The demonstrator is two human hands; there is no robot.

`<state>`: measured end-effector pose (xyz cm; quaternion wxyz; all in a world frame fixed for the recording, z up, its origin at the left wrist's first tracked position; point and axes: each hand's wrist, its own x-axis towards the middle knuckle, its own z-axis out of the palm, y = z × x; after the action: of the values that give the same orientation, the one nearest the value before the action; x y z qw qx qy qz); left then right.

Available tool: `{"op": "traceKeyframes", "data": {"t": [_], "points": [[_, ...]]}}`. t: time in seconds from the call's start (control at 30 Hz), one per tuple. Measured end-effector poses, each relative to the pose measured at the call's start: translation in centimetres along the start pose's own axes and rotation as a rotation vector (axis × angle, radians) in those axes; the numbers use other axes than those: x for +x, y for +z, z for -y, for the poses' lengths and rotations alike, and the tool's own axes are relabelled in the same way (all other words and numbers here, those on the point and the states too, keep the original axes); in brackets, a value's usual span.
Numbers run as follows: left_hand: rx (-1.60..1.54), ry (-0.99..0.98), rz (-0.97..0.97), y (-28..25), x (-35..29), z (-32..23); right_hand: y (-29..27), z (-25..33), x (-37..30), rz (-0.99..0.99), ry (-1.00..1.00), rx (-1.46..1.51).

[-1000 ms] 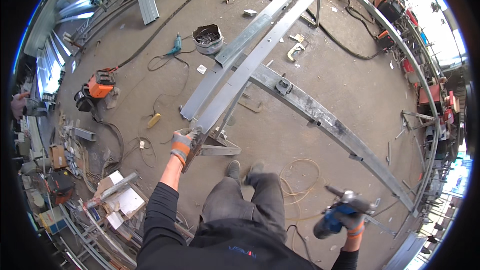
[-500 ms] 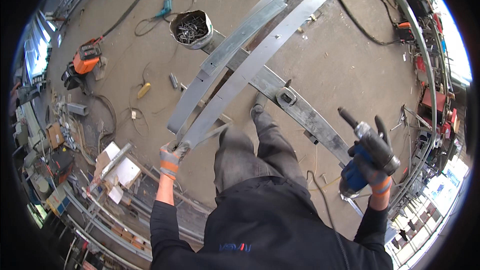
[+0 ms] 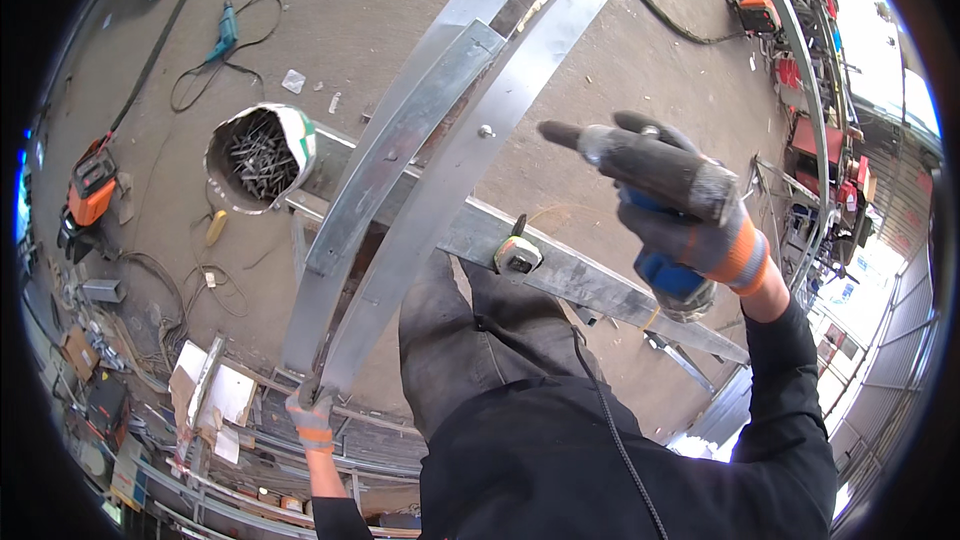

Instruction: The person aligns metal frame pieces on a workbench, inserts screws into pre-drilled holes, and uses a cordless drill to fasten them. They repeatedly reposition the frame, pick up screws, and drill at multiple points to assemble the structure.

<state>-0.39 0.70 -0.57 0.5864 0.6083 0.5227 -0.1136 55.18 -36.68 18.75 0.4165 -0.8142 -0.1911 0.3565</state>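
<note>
left hand: gloved, fingers closed around the near end of the curved metal frame, low in view.
right hand: gloved, fingers wrapped tight on a blue power drill, raised beside the frame, apart from it.
frame: long galvanised strips rising from the left hand across the concrete floor.
nearby: bucket of screws left of the frame; tape measure on a crossbar.
</note>
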Motion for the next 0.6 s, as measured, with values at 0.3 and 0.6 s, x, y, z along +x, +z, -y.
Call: {"op": "traceKeyframes", "data": {"t": [0.3,0.6], "points": [[0.019,-0.054,-0.029,0.7,-0.6,-1.5,2.7,-0.6,3.3,0.151,0.024,-0.114],[0.006,-0.038,-0.011,0.9,-0.6,-1.5,4.0,-0.9,3.7,0.072,0.014,-0.076]]}}
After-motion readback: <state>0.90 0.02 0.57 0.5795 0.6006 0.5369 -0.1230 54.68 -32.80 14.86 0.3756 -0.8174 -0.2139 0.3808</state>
